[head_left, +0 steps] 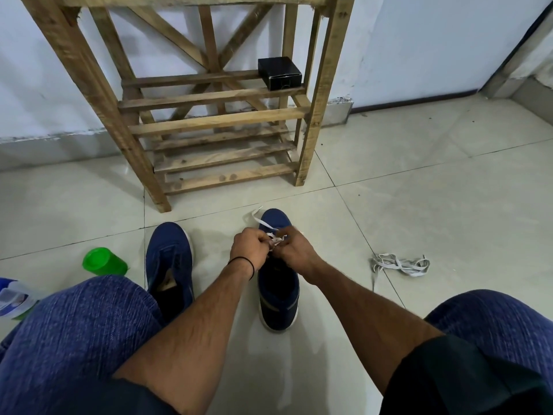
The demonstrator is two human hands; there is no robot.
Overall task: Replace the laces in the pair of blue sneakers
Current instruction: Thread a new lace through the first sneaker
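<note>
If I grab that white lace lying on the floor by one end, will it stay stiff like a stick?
Probably not. The loose white lace lies in floppy tangled loops, so it would likely dangle limp. It looks thin and flat, so probably very light, and the tangle may lift as one clump.

two dark blue sneakers with white soles stand side by side on the pale tiled floor, toes pointing toward the wall. the left sneaker (169, 265) has no lace at all, its tongue area open and bare. the right sneaker (278, 283) has a white lace (270, 232) partly threaded near the toe, one loose end trailing off past the toe cap onto the tile; how many eyelets are filled is hard to tell. well off to the right, a second white lace (401, 265) lies in a loose tangle on the floor.
</note>
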